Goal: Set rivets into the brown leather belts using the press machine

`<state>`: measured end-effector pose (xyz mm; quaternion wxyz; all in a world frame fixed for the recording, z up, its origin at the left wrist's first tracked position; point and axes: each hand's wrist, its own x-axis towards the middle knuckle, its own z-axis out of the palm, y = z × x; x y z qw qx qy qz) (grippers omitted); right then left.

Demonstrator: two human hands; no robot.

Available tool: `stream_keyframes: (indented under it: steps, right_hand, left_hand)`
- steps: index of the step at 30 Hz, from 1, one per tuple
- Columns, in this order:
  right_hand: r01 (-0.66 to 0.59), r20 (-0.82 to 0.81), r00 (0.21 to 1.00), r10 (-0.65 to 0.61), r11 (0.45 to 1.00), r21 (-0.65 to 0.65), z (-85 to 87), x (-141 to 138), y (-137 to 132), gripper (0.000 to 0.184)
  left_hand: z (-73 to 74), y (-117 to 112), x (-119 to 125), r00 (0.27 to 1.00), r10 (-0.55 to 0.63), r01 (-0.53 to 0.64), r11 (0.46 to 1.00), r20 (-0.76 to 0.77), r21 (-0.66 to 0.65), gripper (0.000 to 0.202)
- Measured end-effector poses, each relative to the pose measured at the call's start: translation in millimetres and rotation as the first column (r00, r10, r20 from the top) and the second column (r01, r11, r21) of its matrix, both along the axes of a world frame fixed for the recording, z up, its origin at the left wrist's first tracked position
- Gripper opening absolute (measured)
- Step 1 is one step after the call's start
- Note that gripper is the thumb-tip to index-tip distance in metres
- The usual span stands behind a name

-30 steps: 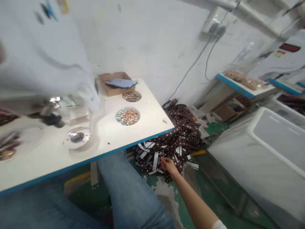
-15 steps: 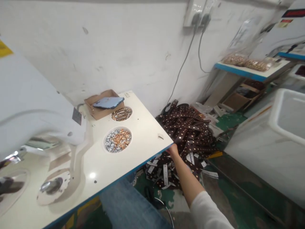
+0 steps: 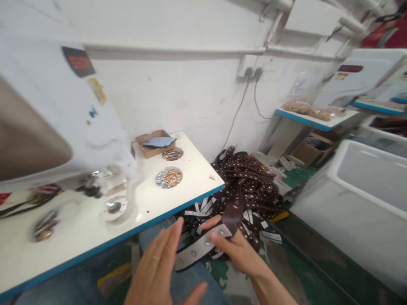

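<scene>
My right hand (image 3: 240, 250) grips a dark brown strap (image 3: 233, 210) near its end, thumb on top. A pale grey end piece with several metal eyelets (image 3: 201, 247) points toward my left hand. My left hand (image 3: 159, 264) is raised beside that end, fingers stretched out and thumb apart, holding nothing. Behind my right hand a large heap of brown studded straps (image 3: 251, 178) lies on the floor, with several pale strap ends showing at its near side.
A white worktable (image 3: 193, 186) with a blue edge carries a riveting-type machine (image 3: 104, 135), a round cup of silver and copper-coloured eyelets (image 3: 168, 177), and a cardboard box (image 3: 148, 140) with a phone on it. A large white bin (image 3: 333, 203) stands at the right.
My right hand has come up from beside the table corner with a strap in its grip. My left hand has entered the view. The camera has turned upward and left.
</scene>
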<state>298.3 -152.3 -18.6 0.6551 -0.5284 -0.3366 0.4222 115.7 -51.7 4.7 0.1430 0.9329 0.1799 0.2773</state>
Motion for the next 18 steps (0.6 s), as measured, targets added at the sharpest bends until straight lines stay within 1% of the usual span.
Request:
stream_keyframes:
  steps: [1,2,3,4,6,7,8,9,10,12,13,14,16,18]
  right_hand:
    - [-0.033,0.001,0.999,0.033,0.999,0.031,4.8,-18.2,5.3,0.029]
    - [-0.057,-0.057,0.997,0.061,0.997,0.059,7.0,-34.0,10.9,0.036]
    - [-0.071,-0.172,0.982,0.083,0.995,0.076,6.7,-47.2,17.2,0.043]
    - [-0.074,-0.325,0.941,0.094,0.994,0.075,4.3,-57.9,24.4,0.048]
    - [-0.083,-0.605,0.792,0.083,0.996,0.028,-3.4,-73.5,41.6,0.053]
    - [-0.087,-0.681,0.729,0.063,0.996,-0.001,-6.8,-78.9,51.2,0.052]
    - [-0.072,-0.704,0.709,0.033,0.997,-0.025,-8.7,-83.2,61.2,0.049]
    - [-0.038,-0.682,0.731,0.004,0.999,-0.035,-8.7,-86.4,71.4,0.044]
    - [0.009,-0.621,0.784,-0.022,1.0,-0.024,-6.6,-88.7,82.1,0.039]
    - [0.107,-0.395,0.915,-0.078,0.993,0.054,1.9,-90.8,105.5,0.031]
    - [0.138,-0.252,0.962,-0.108,0.984,0.108,7.1,-90.9,118.6,0.029]
    - [0.147,-0.115,0.985,-0.129,0.977,0.157,11.7,-90.5,132.3,0.027]
    - [0.102,0.083,0.989,-0.121,0.974,0.201,16.9,-89.1,160.2,0.027]
    - [0.035,0.173,0.983,-0.065,0.984,0.172,15.3,-87.5,184.1,0.027]
  left_hand:
    - [-0.1,-1.5,-2.4,1.0,0.007,-0.007,1.0,0.011,0.029,0.062]
    - [-0.4,-1.9,-6.3,1.0,0.009,-0.01,0.999,0.02,0.043,0.057]
    - [-0.8,-1.3,-12.2,1.0,0.015,-0.016,0.999,0.027,0.039,0.049]
    - [-1.0,0.3,-20.1,0.999,0.027,-0.027,0.999,0.027,0.026,0.042]
    - [-0.4,5.3,-40.5,0.997,0.076,-0.076,0.997,0.006,-0.009,0.032]
    - [0.8,8.7,-51.8,0.994,0.109,-0.109,0.994,-0.005,-0.015,0.031]
    - [2.7,12.8,-62.6,0.99,0.141,-0.142,0.99,-0.02,-0.02,0.032]
    - [5.5,17.9,-72.4,0.985,0.168,-0.169,0.985,-0.042,-0.029,0.036]
    - [9.2,24.6,-80.6,0.979,0.195,-0.199,0.979,-0.065,-0.05,0.04]
    - [18.1,43.2,-92.0,0.965,0.243,-0.254,0.961,-0.1,-0.111,0.048]
    - [22.5,55.0,-95.5,0.959,0.264,-0.277,0.952,-0.107,-0.131,0.05]
    - [26.3,68.0,-97.9,0.951,0.288,-0.301,0.944,-0.108,-0.138,0.049]
    - [30.6,95.3,-100.6,0.932,0.342,-0.354,0.929,-0.116,-0.106,0.049]
    - [30.1,119.5,-101.5,0.904,0.394,-0.41,0.909,-0.163,-0.072,0.05]
